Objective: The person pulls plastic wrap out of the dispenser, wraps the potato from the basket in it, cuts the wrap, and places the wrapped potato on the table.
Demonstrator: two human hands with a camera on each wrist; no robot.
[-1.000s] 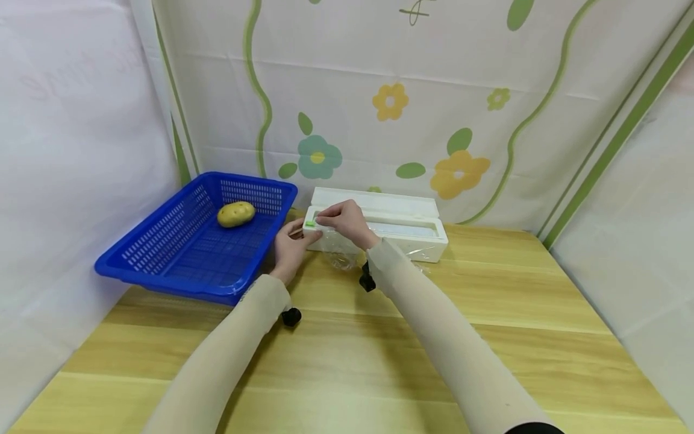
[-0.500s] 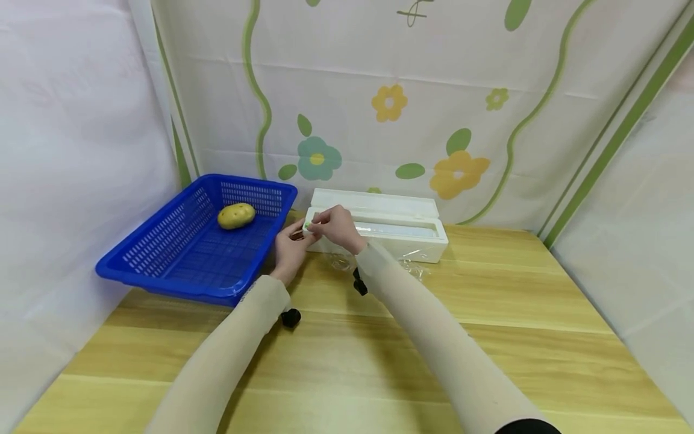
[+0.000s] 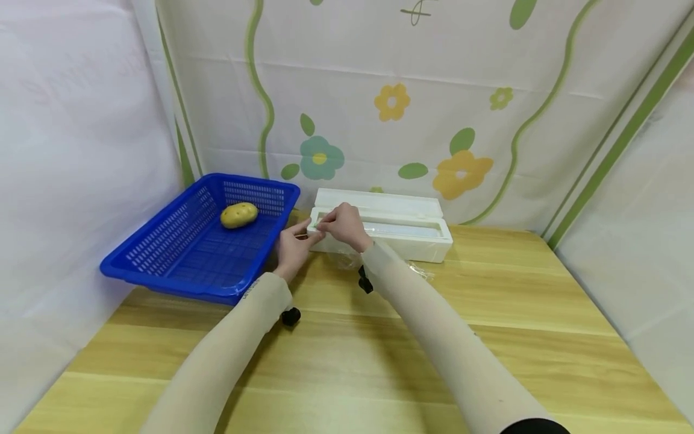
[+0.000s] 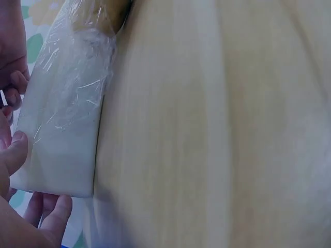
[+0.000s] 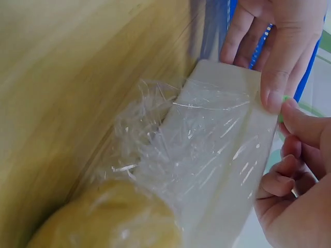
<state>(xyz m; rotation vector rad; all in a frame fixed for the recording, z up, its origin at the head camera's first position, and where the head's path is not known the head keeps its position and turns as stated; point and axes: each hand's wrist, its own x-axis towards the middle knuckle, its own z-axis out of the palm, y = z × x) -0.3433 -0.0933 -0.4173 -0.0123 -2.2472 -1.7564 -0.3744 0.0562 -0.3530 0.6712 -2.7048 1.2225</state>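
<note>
Left hand (image 3: 293,248): thumb and fingers apart, gripping the left end of the white box (image 3: 414,247), lid tipped back
Right hand (image 3: 347,225): fingertips together, pinching a small green piece (image 5: 284,107) there
Clear film (image 5: 191,132): crinkled, down the box's front
Blue basket (image 3: 173,284): perforated plastic, one smooth oval potato (image 3: 239,215) inside
Since a second ago: green piece more hidden

A potato (image 3: 239,215) lies in a blue basket (image 3: 208,256) on a wooden table (image 3: 358,374); a flower-patterned white curtain (image 3: 347,72) hangs behind.

Flowered wall (image 3: 358,78) behind wooden table (image 3: 347,361)
</note>
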